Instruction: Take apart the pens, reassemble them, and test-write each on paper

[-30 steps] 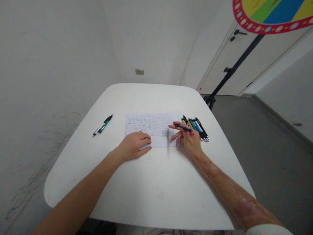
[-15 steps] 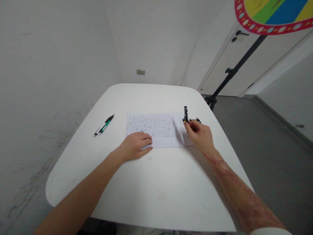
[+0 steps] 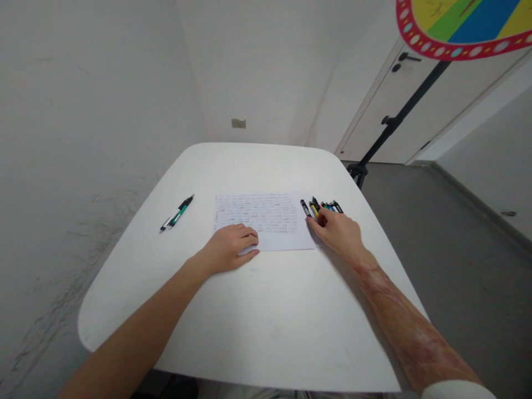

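Observation:
A sheet of paper [image 3: 282,241] covered in rows of handwriting lies flat on the white table. My left hand [image 3: 233,245] rests palm down on its lower left part, fingers spread. Past its right edge, my right hand [image 3: 338,230] is lowered among several pens, thumb and index finger apart. A black pen [image 3: 305,208] lies aslant at the sheet's right border, its near end by my thumb tip. Beside it are a pen with yellow on it [image 3: 313,209] and several darker pens [image 3: 337,206], partly hidden behind my fingers.
On the left of the table [image 3: 266,316] lie a green and black pen [image 3: 179,215] and a clear and black pen [image 3: 165,224] side by side. A colourful wheel [image 3: 465,27] on a black stand [image 3: 409,108] stands beyond the right edge, in front of a door.
My right hand has come down and let go of the black pen, which was upright and now lies down. The paper's right side, lifted and blurred before, lies flat. My left hand has stayed put.

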The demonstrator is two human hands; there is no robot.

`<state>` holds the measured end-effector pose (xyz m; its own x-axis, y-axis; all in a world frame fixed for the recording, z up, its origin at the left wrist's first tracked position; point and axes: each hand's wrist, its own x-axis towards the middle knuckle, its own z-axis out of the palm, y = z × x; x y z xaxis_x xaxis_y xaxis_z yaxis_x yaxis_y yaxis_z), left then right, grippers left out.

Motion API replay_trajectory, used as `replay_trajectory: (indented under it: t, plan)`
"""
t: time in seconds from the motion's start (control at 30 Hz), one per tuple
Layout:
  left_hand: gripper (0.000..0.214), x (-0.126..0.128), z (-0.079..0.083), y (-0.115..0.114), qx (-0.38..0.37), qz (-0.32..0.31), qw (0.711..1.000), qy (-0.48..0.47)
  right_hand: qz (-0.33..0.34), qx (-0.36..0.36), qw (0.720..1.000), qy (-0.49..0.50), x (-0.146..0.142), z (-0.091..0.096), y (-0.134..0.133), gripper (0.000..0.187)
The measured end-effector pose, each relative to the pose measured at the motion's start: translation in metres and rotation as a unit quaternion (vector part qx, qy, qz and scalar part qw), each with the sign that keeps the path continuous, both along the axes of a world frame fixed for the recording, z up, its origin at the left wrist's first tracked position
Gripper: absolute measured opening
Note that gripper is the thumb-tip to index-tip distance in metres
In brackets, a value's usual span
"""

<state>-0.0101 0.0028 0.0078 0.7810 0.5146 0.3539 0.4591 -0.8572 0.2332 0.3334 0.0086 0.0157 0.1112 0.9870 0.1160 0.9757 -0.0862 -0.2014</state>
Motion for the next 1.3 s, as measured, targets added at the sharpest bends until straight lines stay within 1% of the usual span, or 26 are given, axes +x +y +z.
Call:
replay_trajectory:
  t: [0.17, 0.23, 0.27, 0.3, 0.33, 0.37, 0.4, 0.43, 0.47, 0.53, 0.57, 0.67, 0.77, 0.87, 1.1, 1.23, 1.27, 1.3]
  plan:
    - [0.016, 0.001, 0.0, -0.001, 0.002, -0.004, 1.0, -0.001, 0.014, 0.062, 0.997, 0.031, -0.003, -0.001, -0.004, 0.038]
    - [0.018, -0.003, 0.004, 0.001, 0.008, 0.006, 1.0, -0.003, 0.045, 0.091, 0.993, 0.059, -0.009, -0.001, -0.008, 0.038]
    - [0.02, -0.007, 0.007, 0.003, 0.014, 0.028, 0.999, -0.005, 0.07, 0.102, 0.99, 0.074, -0.012, -0.002, -0.01, 0.039]
    - [0.023, -0.012, 0.011, 0.005, 0.024, 0.064, 0.998, -0.006, 0.103, 0.107, 0.985, 0.088, -0.016, -0.003, -0.013, 0.04]
    - [0.025, -0.019, 0.017, 0.008, 0.034, 0.123, 0.992, -0.005, 0.138, 0.107, 0.979, 0.1, -0.021, -0.004, -0.015, 0.04]
    - [0.027, -0.028, 0.023, 0.012, 0.043, 0.206, 0.978, -0.002, 0.171, 0.102, 0.974, 0.111, -0.026, -0.005, -0.018, 0.041]
    - [0.028, -0.038, 0.029, 0.015, 0.048, 0.295, 0.954, 0.009, 0.201, 0.094, 0.968, 0.119, -0.03, -0.006, -0.02, 0.04]
    - [0.029, -0.049, 0.036, 0.019, 0.051, 0.385, 0.921, 0.022, 0.226, 0.082, 0.962, 0.126, -0.035, -0.007, -0.022, 0.038]
    - [0.03, -0.061, 0.041, 0.021, 0.049, 0.454, 0.889, 0.042, 0.244, 0.071, 0.958, 0.131, -0.039, -0.009, -0.024, 0.037]
    - [0.032, -0.082, 0.048, 0.025, 0.03, 0.536, 0.839, 0.089, 0.268, 0.049, 0.953, 0.135, -0.044, -0.01, -0.026, 0.035]
    - [0.032, -0.091, 0.05, 0.026, 0.015, 0.554, 0.826, 0.106, 0.274, 0.041, 0.951, 0.137, -0.046, -0.01, -0.026, 0.035]
    - [0.032, -0.106, 0.049, 0.027, -0.029, 0.571, 0.809, 0.136, 0.28, 0.027, 0.948, 0.149, -0.046, -0.01, -0.026, 0.034]
    - [0.035, -0.109, 0.046, 0.026, -0.063, 0.582, 0.798, 0.146, 0.281, 0.024, 0.946, 0.16, -0.044, -0.009, -0.026, 0.034]
    - [0.035, -0.109, 0.044, 0.027, -0.08, 0.587, 0.792, 0.15, 0.282, 0.021, 0.944, 0.169, -0.043, -0.009, -0.025, 0.034]
    - [0.029, -0.109, 0.04, 0.028, -0.093, 0.585, 0.791, 0.153, 0.285, 0.021, 0.943, 0.172, -0.042, -0.012, -0.025, 0.032]
    - [0.024, -0.1, 0.046, 0.027, -0.102, 0.573, 0.801, 0.142, 0.287, 0.021, 0.942, 0.172, -0.041, -0.012, -0.024, 0.032]
    - [0.023, -0.097, 0.048, 0.026, -0.104, 0.576, 0.799, 0.139, 0.287, 0.021, 0.942, 0.172, -0.041, -0.013, -0.025, 0.032]
    - [0.023, -0.094, 0.05, 0.025, -0.096, 0.573, 0.803, 0.135, 0.287, 0.022, 0.942, 0.173, -0.041, -0.013, -0.025, 0.032]
